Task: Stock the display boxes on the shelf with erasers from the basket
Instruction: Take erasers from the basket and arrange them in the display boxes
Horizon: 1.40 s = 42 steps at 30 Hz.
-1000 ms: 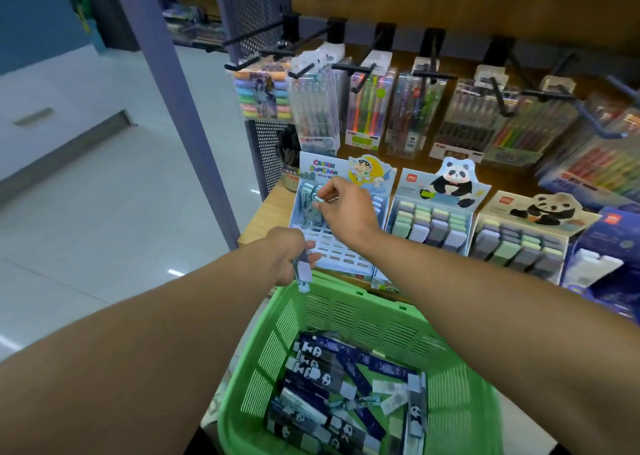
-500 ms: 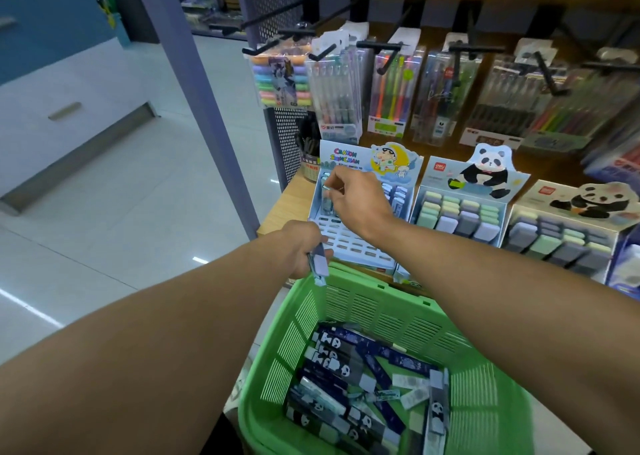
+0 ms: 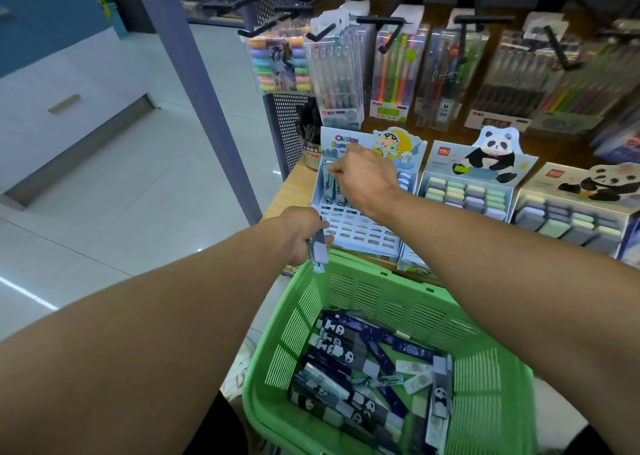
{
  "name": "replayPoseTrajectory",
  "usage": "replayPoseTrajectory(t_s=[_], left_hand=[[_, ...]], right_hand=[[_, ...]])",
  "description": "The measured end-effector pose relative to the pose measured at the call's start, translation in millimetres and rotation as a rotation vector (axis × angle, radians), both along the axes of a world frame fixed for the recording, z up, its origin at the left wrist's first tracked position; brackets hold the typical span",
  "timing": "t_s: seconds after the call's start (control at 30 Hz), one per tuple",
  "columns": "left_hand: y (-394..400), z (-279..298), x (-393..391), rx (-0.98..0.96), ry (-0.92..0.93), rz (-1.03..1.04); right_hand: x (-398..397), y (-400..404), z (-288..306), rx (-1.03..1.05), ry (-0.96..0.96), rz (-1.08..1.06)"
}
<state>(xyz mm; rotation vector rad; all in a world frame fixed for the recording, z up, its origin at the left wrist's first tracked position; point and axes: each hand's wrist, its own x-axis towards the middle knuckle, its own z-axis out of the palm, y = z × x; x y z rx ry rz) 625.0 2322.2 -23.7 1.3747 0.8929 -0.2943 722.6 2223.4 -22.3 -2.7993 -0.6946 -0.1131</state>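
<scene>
Right hand (image 3: 363, 177) has lowered its eraser (image 3: 327, 181) into the display box (image 3: 363, 233).

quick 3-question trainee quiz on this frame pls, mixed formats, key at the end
1. True or false: the left hand is empty.
2. Multiple choice: the right hand reaches into which display box?
A. the cartoon-character box at the left end of the shelf
B. the middle panda box
C. the right panda box
3. Fill in: the spare erasers lie in a green ___ below the shelf edge.

Key:
1. False; it grips a few erasers, their ends sticking out below the fist.
2. A; the fingers pinch at an eraser in its back left slots.
3. basket
</scene>
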Motion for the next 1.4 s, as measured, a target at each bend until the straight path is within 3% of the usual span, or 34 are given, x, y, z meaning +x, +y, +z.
replayPoseTrajectory(t_s=[0.17, 0.4, 0.7, 0.9, 1.23, 1.4], left_hand=[[-0.4, -0.2, 0.5, 0.009, 0.015, -0.008], [-3.3, 1.5, 1.0, 0.015, -0.001, -0.013], [-8.7, 5.5, 2.5, 0.015, -0.013, -0.033], [-11.8, 7.2, 5.6, -0.003, -0.009, -0.049], [-10.3, -3.9, 9.3, 0.012, 0.0, -0.077], [-9.6, -18.8, 10.1, 0.117, 0.033, -0.147]], right_hand=[[-1.0, 0.5, 6.9, -0.093, 0.026, 0.045], [11.9, -21.7, 15.3, 0.078, 0.02, -0.023], [19.8, -55.5, 31.2, -0.072, 0.177, 0.038], [11.8, -56.6, 27.0, -0.078, 0.153, 0.134], [7.5, -46.5, 25.5, -0.172, 0.073, 0.057], [5.3, -44.0, 20.9, -0.076, 0.088, 0.014]])
